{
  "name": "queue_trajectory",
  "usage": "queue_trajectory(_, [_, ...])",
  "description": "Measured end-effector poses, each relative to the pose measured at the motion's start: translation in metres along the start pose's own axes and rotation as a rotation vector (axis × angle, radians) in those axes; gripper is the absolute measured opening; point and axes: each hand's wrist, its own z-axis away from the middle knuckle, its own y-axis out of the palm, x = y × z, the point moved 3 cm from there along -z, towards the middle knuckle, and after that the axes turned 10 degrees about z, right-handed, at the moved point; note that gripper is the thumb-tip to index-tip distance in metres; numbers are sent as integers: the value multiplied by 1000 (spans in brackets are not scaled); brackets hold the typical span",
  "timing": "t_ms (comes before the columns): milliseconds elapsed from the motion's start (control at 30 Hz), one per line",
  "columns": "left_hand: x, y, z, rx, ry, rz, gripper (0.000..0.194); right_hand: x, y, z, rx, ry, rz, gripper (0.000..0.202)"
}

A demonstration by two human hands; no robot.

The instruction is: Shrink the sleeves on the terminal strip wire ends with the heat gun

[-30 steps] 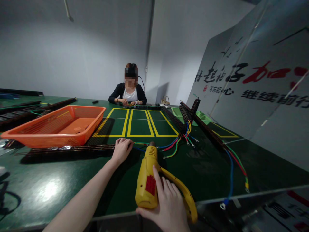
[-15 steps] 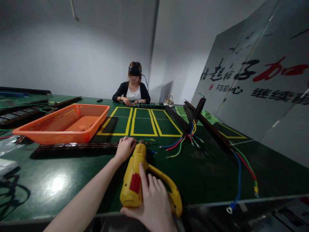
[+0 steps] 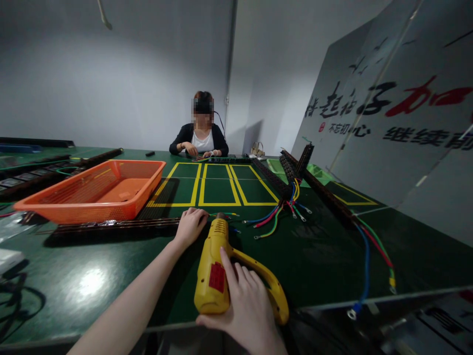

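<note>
A yellow heat gun [image 3: 214, 266] with a red label lies near the table's front edge, its nozzle pointing away from me. My right hand [image 3: 247, 301] is wrapped over its body from the right. Just left of the nozzle, my left hand [image 3: 191, 226] has its fingers curled over the right end of a long dark strip bundle [image 3: 125, 226]. Green, red and blue wires come out beyond the fingers, partly behind the nozzle.
An orange basket [image 3: 92, 212] stands behind the strip bundle. Right of centre, dark strips [image 3: 273, 180] end in coloured wires with ring terminals [image 3: 275, 224]. Another strip's wires [image 3: 366, 266] reach the front edge at right. Across the table [image 3: 314, 266] sits a person [image 3: 201, 135].
The heat gun and my right hand have shifted slightly right. My left hand has stayed on the strip bundle's end. The view has tilted a little.
</note>
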Motion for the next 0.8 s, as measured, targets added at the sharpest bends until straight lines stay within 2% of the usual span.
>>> queue_trajectory(100, [-2,-1,1,8,4,3,26,-10,-1,1,-20,21,19,129])
queue_trajectory(267, [-2,-2,0,17,6,5,26,-26,-8,5,20,55,52,125])
queue_trajectory(433, [-1,-2,0,24,9,11,25,-38,-8,12,-52,52,86,122])
queue_trajectory(600, [1,-1,0,15,15,11,26,-36,-4,14,-108,52,122,122])
queue_trajectory(800, [5,2,1,-7,18,3,26,-22,5,10,-151,87,135,127])
